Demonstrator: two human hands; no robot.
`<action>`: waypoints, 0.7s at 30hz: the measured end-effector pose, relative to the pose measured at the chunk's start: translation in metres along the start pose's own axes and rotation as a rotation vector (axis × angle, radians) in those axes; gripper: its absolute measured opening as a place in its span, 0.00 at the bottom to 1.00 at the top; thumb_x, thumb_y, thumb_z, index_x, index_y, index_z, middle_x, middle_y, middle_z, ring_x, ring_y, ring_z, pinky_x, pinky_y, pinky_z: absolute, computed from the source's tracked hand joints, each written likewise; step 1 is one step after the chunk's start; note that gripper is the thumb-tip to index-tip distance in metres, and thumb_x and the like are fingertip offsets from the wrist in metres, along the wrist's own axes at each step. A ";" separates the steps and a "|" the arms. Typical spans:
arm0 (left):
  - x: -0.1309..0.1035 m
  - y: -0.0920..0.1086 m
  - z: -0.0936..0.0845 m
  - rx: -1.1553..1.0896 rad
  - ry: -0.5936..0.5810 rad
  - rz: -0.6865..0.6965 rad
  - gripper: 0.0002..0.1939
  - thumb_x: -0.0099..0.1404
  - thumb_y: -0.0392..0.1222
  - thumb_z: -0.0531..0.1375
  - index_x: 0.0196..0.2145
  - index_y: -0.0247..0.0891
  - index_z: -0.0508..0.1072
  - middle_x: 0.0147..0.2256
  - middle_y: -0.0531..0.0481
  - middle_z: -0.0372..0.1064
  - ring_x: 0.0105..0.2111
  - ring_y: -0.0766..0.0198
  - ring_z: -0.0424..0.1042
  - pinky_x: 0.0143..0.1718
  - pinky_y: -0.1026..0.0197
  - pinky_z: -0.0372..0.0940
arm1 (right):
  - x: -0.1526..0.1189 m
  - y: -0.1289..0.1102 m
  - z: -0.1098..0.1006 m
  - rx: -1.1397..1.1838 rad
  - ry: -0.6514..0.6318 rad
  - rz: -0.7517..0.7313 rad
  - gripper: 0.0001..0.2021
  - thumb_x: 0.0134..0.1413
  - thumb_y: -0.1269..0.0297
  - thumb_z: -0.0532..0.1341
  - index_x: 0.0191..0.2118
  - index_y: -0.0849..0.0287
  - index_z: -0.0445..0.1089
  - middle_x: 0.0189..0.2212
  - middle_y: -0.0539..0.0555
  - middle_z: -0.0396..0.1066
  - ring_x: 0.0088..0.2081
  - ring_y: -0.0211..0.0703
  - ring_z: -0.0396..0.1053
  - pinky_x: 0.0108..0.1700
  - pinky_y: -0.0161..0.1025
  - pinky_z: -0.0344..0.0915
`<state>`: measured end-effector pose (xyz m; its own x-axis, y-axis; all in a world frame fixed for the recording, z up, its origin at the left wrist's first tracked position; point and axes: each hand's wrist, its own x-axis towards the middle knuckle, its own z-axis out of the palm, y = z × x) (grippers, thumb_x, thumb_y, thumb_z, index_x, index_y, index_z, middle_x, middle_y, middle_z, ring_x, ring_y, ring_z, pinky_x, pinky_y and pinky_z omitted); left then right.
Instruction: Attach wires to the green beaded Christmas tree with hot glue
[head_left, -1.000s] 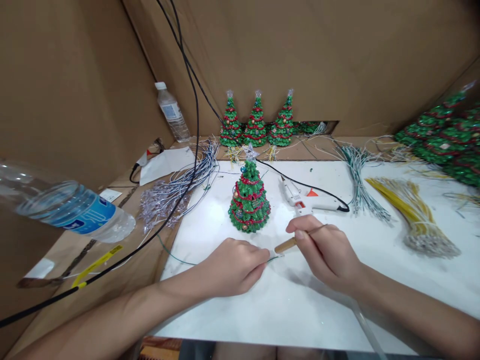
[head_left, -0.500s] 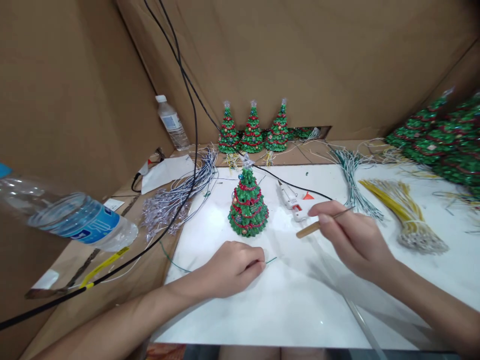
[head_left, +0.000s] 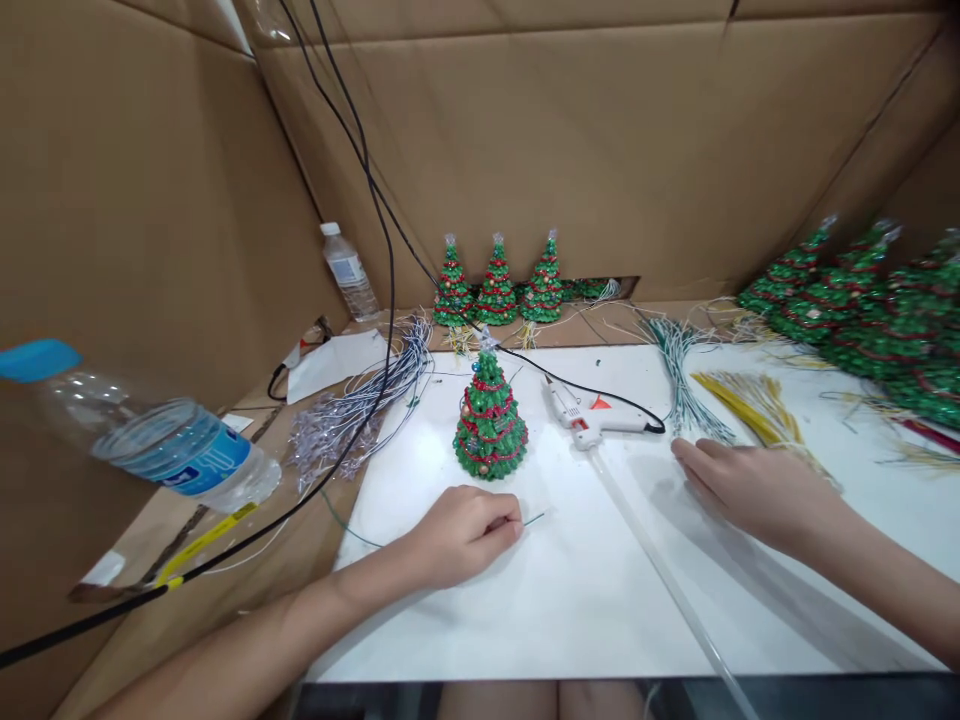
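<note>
Left hand [head_left: 469, 537]: fingers closed on a wire [head_left: 535, 519], tip free, before the upright tree [head_left: 491, 430] on the desk [head_left: 585, 610]. Right hand [head_left: 757, 490]: near the bundle [head_left: 675, 365], grip indeterminable. Rear trees [head_left: 497, 288]: apparently complete.

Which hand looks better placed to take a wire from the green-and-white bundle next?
Probably the right hand: its fingertips are beside the green-and-white bundle, while the left hand pinches a green wire.
</note>
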<state>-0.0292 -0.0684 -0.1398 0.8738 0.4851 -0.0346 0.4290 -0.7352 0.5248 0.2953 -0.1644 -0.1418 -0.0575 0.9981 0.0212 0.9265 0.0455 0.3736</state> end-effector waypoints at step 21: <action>0.001 0.041 -0.033 0.076 0.038 0.116 0.08 0.68 0.39 0.50 0.31 0.39 0.66 0.20 0.57 0.60 0.20 0.69 0.59 0.23 0.68 0.52 | 0.000 -0.028 -0.058 0.576 0.110 -0.159 0.13 0.64 0.59 0.50 0.49 0.53 0.64 0.32 0.50 0.74 0.30 0.42 0.73 0.32 0.38 0.63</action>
<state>-0.0183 -0.0820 -0.0905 0.9096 0.4117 0.0557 0.3432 -0.8203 0.4576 0.2479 -0.1677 -0.0982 -0.2218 0.9685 0.1134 0.9539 0.2396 -0.1808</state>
